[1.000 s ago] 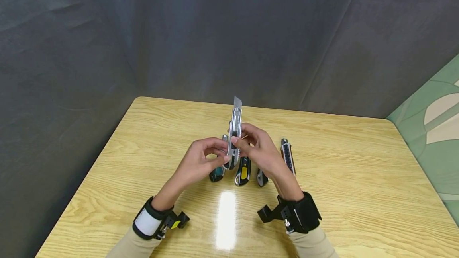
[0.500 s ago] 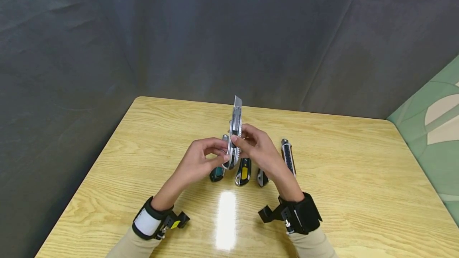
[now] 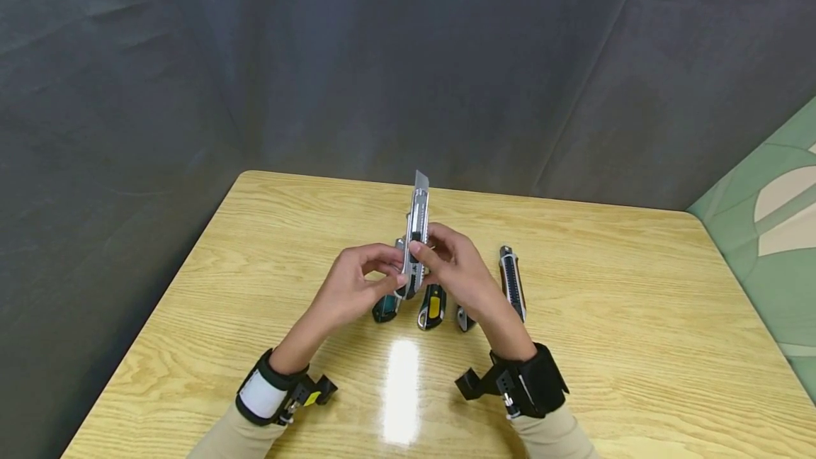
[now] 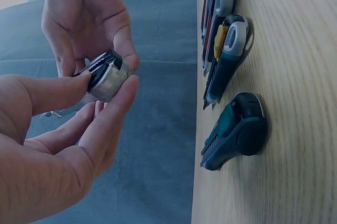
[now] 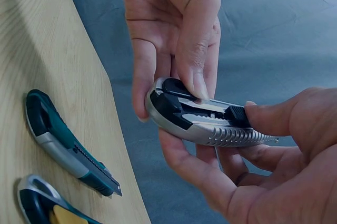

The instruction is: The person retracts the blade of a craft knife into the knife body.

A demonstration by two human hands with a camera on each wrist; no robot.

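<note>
Above the table, a silver and black utility knife (image 3: pixel 417 214) is held up, its blade extended and pointing away from me. My left hand (image 3: pixel 353 285) pinches the butt end between thumb and fingers, as the left wrist view shows with the hand (image 4: pixel 63 129) around the rounded end. My right hand (image 3: pixel 462 268) holds the middle of the handle. In the right wrist view its thumb (image 5: pixel 271 118) presses on the black slider (image 5: pixel 237 114), while the fingers support the ribbed side below.
Under the hands on the wooden table (image 3: pixel 287 218) lie a green utility knife (image 3: pixel 385 309), one with a yellow patch (image 3: pixel 433 305) and another partly hidden utility knife (image 3: pixel 465 317). Farther right lies a dark-ribbed utility knife (image 3: pixel 512 278). A dark curtain (image 3: pixel 408 62) hangs behind.
The utility knife and my right hand have shifted very slightly left. The blade stays extended and the grip of both hands looks the same.
</note>
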